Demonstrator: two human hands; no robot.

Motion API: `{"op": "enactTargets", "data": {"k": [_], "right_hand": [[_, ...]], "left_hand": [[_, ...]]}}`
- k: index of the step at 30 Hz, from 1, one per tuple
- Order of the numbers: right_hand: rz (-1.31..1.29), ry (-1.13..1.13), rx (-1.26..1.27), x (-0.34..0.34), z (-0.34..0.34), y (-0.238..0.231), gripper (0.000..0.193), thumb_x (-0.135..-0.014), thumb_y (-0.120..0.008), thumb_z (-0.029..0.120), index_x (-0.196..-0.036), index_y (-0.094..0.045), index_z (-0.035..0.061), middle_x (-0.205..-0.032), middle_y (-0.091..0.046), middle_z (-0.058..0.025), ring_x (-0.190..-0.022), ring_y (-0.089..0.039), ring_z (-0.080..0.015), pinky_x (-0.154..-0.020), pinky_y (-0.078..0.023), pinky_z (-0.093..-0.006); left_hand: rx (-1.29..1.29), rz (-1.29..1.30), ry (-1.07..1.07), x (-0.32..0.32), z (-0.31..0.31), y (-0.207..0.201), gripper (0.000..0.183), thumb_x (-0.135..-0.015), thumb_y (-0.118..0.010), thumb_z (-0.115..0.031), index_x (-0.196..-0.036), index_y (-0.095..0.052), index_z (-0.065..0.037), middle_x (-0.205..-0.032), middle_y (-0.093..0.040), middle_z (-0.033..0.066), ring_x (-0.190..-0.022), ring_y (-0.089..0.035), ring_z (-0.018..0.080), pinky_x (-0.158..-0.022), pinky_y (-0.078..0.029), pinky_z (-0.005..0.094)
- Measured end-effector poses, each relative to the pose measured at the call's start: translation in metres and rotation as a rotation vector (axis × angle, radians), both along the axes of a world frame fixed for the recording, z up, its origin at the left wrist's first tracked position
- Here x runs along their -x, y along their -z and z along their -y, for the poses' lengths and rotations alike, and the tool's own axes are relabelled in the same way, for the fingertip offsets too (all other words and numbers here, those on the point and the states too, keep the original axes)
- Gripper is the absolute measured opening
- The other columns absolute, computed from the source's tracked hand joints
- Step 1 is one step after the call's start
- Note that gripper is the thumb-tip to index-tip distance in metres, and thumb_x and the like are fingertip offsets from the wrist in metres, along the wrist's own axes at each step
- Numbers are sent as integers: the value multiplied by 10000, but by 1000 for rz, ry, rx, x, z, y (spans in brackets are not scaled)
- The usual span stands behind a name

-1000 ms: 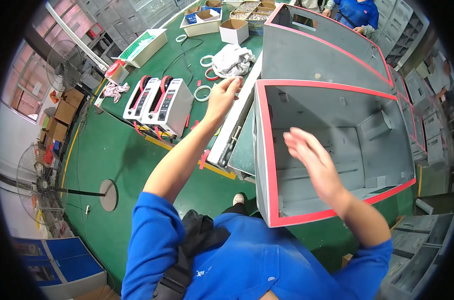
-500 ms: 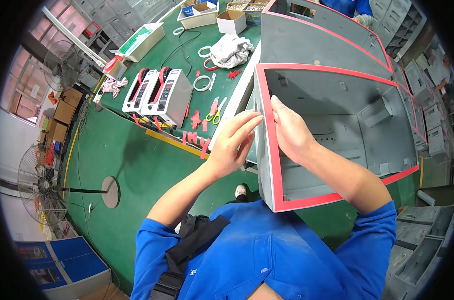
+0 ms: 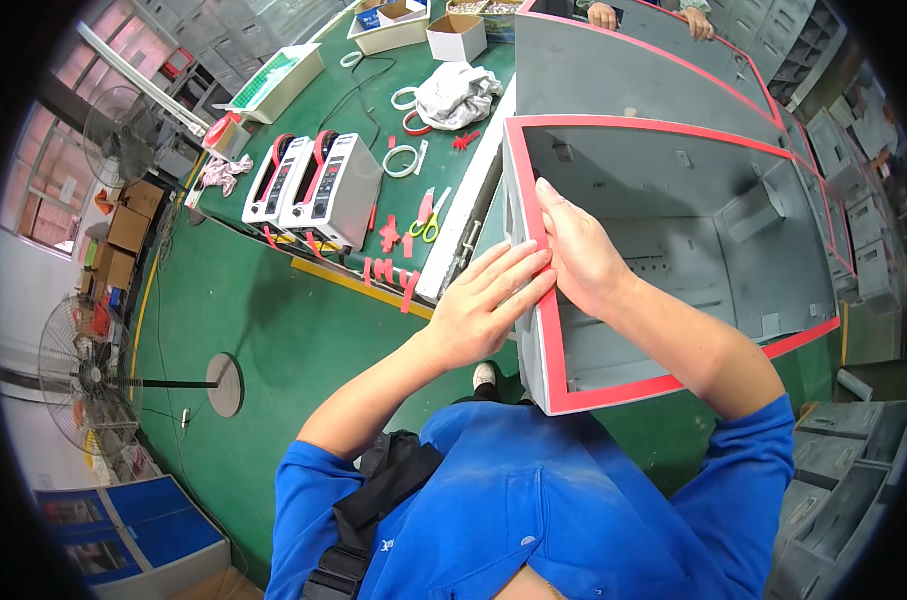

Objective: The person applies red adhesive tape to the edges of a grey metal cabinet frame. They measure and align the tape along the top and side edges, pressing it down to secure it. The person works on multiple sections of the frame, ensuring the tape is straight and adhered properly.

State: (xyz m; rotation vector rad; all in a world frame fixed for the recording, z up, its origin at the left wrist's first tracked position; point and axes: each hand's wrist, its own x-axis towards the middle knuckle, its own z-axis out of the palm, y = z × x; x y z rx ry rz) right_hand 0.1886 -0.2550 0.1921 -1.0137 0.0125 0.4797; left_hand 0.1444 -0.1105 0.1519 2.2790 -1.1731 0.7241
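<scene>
A grey metal cabinet (image 3: 623,185) stands in front of me with its open side facing up toward me. Red tape (image 3: 653,130) runs around its rim. My left hand (image 3: 485,305) lies against the left edge of that rim, fingers stretched out and their tips over the red tape. On the inner side of the same edge is my right hand (image 3: 585,255), held flat with its fingers together and pointing away from me. Neither hand grips a loose thing. The palms and part of the taped edge beneath them are hidden.
The green workbench (image 3: 303,200) at left bears two tape dispensers (image 3: 338,190), yellow-handled scissors (image 3: 428,230), red tape pieces, tape rolls and a white cloth (image 3: 458,97). Another taped cabinet (image 3: 633,70) stands behind; a co-worker's hands (image 3: 695,22) rest on it. A fan (image 3: 88,365) stands left.
My left hand has moved right and come onto the taped edge; before, it was raised beside it. My right hand stays nearly in place. The co-worker's hands now show on the far cabinet.
</scene>
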Motion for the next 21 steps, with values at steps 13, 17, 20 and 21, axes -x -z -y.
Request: {"op": "enactTargets", "data": {"k": [13, 17, 20, 21], "right_hand": [[129, 76, 160, 30, 50, -19, 642, -912, -374, 392, -1296, -200, -93, -1337, -248, -257, -1281, -225, -306, -1054, -207, -374], [157, 68, 172, 44, 66, -14, 619, -922, -351, 387, -1297, -211, -84, -1328, -276, -246, -1269, -259, -289, -1047, -227, -360], [180, 67, 193, 53, 70, -11, 589, -929, -336, 375, -1291, -234, -78, -1310, -314, -237, -1251, -297, -281, -1035, -253, -356], [191, 64, 209, 54, 70, -12, 577, -931, -331, 370, -1288, -247, -75, -1301, -331, -234, -1241, -314, -277, -1029, -265, -353]], "left_hand": [[-64, 14, 97, 28, 6, -1, 383, -722, -509, -53, -1095, -533, 28, -1177, -513, 156, -1136, -469, 285, -947, -376, 409], [-84, -64, 155, 56, 9, -6, 355, -735, -512, -64, -1072, -545, 41, -1164, -521, 174, -1124, -480, 290, -958, -364, 409], [-91, -35, 183, 80, 14, -2, 314, -780, -496, -103, -1061, -558, 25, -1147, -539, 166, -1121, -482, 287, -971, -348, 401], [-96, -41, 197, 84, 14, -2, 308, -787, -492, -109, -1056, -560, 24, -1143, -542, 164, -1115, -487, 286, -969, -351, 399]]}}
